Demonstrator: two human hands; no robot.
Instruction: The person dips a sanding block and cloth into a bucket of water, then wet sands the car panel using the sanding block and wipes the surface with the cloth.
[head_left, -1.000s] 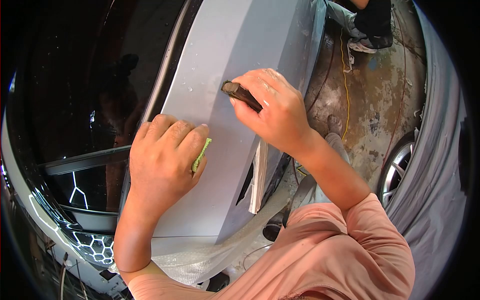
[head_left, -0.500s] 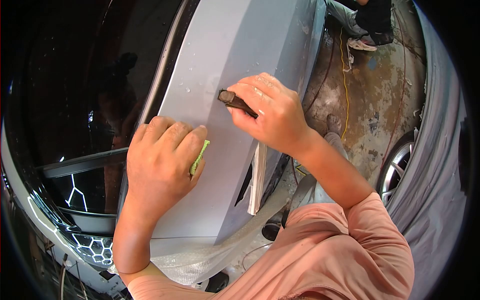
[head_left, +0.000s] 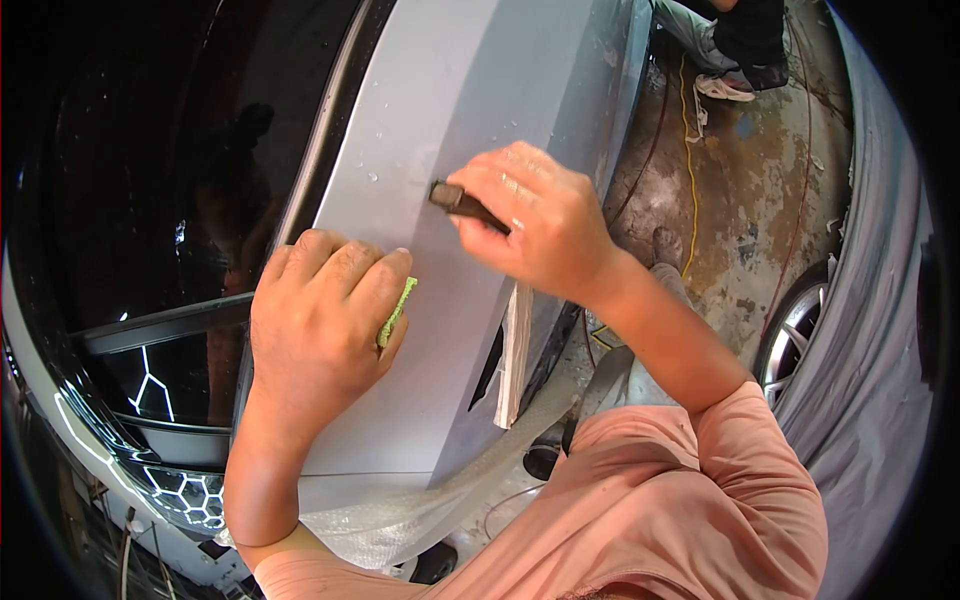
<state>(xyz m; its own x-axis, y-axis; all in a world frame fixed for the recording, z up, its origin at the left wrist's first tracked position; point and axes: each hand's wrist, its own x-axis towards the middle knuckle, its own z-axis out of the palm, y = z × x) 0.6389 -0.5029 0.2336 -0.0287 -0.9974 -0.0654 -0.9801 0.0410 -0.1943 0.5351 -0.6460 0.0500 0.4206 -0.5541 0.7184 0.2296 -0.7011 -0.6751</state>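
Observation:
My left hand [head_left: 325, 315] is closed around a green sponge-like piece [head_left: 397, 312], of which only an edge shows past the thumb side. It rests at the border of the grey car panel [head_left: 390, 400] and the dark glass [head_left: 130, 200]. To the upper right, my right hand [head_left: 540, 220] grips a dark block [head_left: 460, 203] against the same panel, the block's end sticking out beyond the fingers. Water drops dot the panel, and the back of my right hand looks wet.
Another person's leg and shoe [head_left: 725, 86] are at the top right. A yellow cable [head_left: 692, 180] runs along the stained floor [head_left: 740, 220]. A wheel [head_left: 795, 335] shows beside a grey cover [head_left: 880, 400]. Clear plastic sheeting [head_left: 380, 525] hangs below the panel, near a whitish strip [head_left: 514, 360].
My right hand and the dark block have shifted slightly left and down along the panel. My left hand has moved a little to the left, still holding the green piece.

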